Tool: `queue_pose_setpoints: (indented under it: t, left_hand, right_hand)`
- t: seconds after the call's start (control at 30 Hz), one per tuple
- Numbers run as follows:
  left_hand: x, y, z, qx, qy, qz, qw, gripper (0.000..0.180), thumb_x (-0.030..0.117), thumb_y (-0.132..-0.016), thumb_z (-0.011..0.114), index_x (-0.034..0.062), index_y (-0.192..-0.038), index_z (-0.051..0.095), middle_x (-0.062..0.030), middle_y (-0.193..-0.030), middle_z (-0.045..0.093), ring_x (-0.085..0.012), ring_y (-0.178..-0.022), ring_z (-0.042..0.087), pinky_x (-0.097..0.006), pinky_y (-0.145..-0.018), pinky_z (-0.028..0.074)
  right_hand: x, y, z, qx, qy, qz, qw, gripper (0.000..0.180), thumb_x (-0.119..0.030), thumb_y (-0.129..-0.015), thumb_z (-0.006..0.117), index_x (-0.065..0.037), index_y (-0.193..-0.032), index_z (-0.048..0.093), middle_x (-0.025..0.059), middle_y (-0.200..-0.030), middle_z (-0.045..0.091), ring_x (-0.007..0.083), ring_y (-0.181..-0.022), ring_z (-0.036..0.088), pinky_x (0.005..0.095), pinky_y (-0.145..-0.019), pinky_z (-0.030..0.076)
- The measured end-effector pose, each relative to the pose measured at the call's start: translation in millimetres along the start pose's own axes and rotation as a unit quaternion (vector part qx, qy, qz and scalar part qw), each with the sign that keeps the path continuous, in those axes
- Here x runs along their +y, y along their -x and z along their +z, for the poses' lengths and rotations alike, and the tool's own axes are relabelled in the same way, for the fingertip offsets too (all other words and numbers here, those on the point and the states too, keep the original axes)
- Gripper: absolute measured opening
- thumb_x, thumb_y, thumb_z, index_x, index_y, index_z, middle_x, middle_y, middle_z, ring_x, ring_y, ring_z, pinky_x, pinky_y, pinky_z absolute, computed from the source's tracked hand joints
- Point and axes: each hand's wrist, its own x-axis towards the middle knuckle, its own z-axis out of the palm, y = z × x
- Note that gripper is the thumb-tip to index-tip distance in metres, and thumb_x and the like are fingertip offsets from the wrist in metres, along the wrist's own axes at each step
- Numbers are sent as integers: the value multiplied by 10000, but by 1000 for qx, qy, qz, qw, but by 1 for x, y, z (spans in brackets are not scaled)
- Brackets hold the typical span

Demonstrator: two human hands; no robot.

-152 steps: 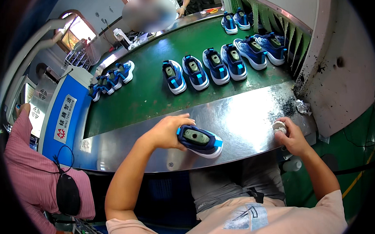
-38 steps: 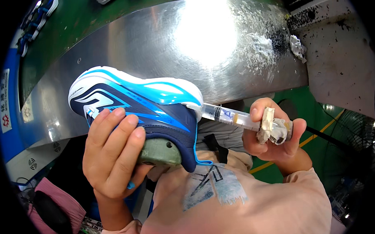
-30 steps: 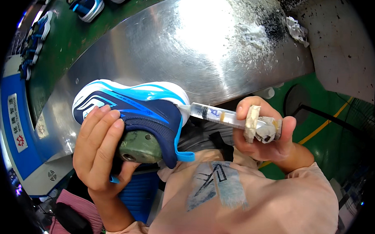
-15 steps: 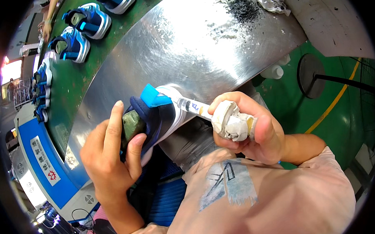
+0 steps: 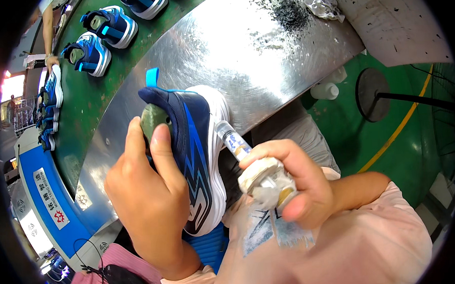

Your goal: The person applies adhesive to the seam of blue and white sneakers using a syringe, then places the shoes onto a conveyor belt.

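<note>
A dark navy and blue sneaker (image 5: 192,128) with a thick white sole (image 5: 220,177) is in my left hand (image 5: 152,199). Its heel, with a bright blue pull tab (image 5: 152,77), points away from me, and the side is turned toward my right hand. Thumb and fingers of the left hand close around the green shoe last (image 5: 155,117) in its opening. My right hand (image 5: 307,189) grips a syringe (image 5: 234,142) whose back end is thickly wrapped in whitish material (image 5: 266,179). The syringe tip meets or nearly meets the sole edge near the heel; contact is unclear.
A metal work surface (image 5: 184,58) lies beyond the sneaker, with black crumbs (image 5: 290,12) and crumpled white material (image 5: 323,7). More sneakers (image 5: 91,54) stand on the green conveyor (image 5: 76,122) at left. Another person's arm (image 5: 48,35) reaches in there. A white bottle (image 5: 325,91) is below the table edge.
The sneaker has turned from heel-on to side-on, bringing its side and long sole edge into sight. My right hand and the syringe have shifted down and left, with the syringe now more steeply angled.
</note>
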Motion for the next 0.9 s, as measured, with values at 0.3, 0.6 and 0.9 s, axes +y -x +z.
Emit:
queue_pose_setpoints:
  t: [0.3, 0.6, 0.9]
  left_hand:
    - [3, -22, 6, 51, 13, 16, 998, 280, 205, -868, 479, -33, -756, 574, -253, -645, 539, -424, -609, 525, -476, -553, 375]
    - [15, -24, 21, 87, 55, -41, 994, 293, 221, -873, 470, 1, -1006, 612, -252, -682, 565, -384, -704, 579, -401, -652, 434]
    - [-12, -3, 33, -5, 121, 318, 940, 343, 126, -643, 687, 84, -970, 596, -162, -1182, 493, -368, -1191, 397, -532, -980, 285]
  right_hand:
    - [-6, -1, 6, -86, 205, -53, 974, 729, -444, -759, 664, 72, -1178, 365, 150, -971, 580, 210, -840, 599, 295, -731, 478]
    - [-15, -5, -20, 18, -6, -4, 1000, 549, -510, -853, 473, -48, -1149, 441, 49, -797, 523, 139, -583, 483, 222, -502, 402]
    - [-21, -104, -96, -34, -335, 313, 888, 529, -543, -907, 293, -87, -1092, 485, -35, -636, 321, 61, -502, 236, 177, -407, 198]
